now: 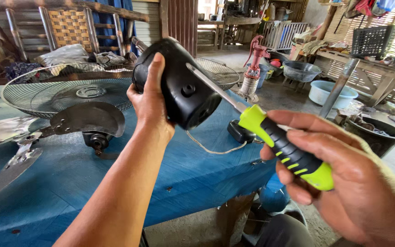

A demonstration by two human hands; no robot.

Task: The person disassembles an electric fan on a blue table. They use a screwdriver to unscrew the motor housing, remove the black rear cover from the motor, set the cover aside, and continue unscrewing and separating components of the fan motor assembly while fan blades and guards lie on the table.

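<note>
Nearest us, our right hand [344, 178] clenches a green-and-black screwdriver [270, 137] with its tip at the black fan motor cover [184, 87], which our left hand [149, 103] grips above the blue bench [69, 183]; grille [65, 89] and blades [88, 116] already lie detached, screws apparently remaining.

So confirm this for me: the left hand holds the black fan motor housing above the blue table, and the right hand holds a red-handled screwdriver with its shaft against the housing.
Wrong in one respect: the screwdriver in the right hand has a lime-green and black handle, not red, as the head view shows. The rest stands: the left hand holds the black fan motor housing above the blue table, with the shaft against the housing.
</note>
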